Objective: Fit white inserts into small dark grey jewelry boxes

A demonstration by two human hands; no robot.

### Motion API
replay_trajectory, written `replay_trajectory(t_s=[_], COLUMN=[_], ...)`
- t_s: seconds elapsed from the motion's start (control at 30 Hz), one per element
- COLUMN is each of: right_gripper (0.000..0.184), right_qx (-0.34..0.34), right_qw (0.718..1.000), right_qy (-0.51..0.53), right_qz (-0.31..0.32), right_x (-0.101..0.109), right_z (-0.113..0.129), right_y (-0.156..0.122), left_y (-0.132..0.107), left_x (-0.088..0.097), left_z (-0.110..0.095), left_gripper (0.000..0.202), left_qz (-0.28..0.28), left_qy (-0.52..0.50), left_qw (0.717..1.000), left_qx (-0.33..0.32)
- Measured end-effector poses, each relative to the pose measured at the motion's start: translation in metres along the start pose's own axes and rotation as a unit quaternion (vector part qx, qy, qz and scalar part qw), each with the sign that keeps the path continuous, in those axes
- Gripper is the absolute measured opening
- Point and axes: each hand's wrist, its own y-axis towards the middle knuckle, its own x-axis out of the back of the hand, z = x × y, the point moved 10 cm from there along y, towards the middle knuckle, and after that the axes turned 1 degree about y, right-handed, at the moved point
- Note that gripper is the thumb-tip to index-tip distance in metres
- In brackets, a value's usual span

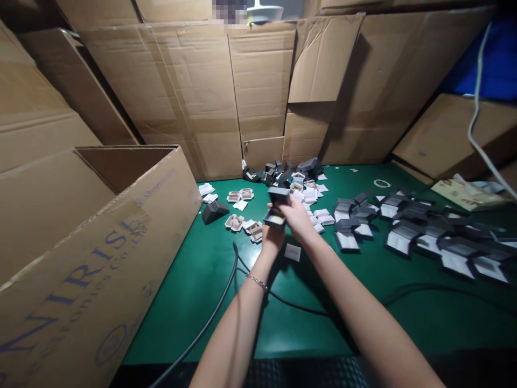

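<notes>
Small black hinged box (268, 220): one in hand, held open above the middle of the green worktop (194, 302), its lid (279, 192) raised and a pale piece (277, 219) showing inside.
Bare left hand (274, 236): beneath the box, fingers clamped on its base; a level, steady hold should stop the pale piece from slipping out.
Bare right hand (298, 213): against the box's right side, by the lid; blur hides the fingertips, so I cannot tell whether they pinch or merely touch. Light pressure near the edge seems best, sparing the hinge.
White square printed card (293, 252): one, flat on the worktop, nearer the wearer than the box; the forearms would do well to clear it.
Beige moulded inserts (234, 222): about five, left of the hands, some overlapping.
Angular black box (215, 212): one, beside the carton.
Black boxes with white linings (348, 240): roughly a dozen at right, too blurred for a firm count.
Heaped black boxes (310, 168): several at the back, uncountable.
Thin white ring (382, 184): one.
Printed brown cardboard carton (161, 210): one, at left.
</notes>
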Motion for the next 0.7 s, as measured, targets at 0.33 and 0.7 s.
replay_trajectory(t_s=[0.33,0.7], right_gripper=[0.016,0.033], right_qx=[-0.098,-0.025], right_qw=[0.988,0.959], right_qy=[-0.12,-0.278], right_qz=[0.004,-0.042], right_x=[0.049,0.084], right_z=[-0.064,-0.036], right_y=[-0.011,-0.014], left_y=[-0.021,-0.01], left_x=[-0.029,0.01], left_z=[0.022,0.009], left_gripper=[0.024,0.02], left_qz=[0.076,-0.058], left_qy=[-0.249,-0.307], left_qw=[0.946,0.935], left_qx=[0.194,0.169])
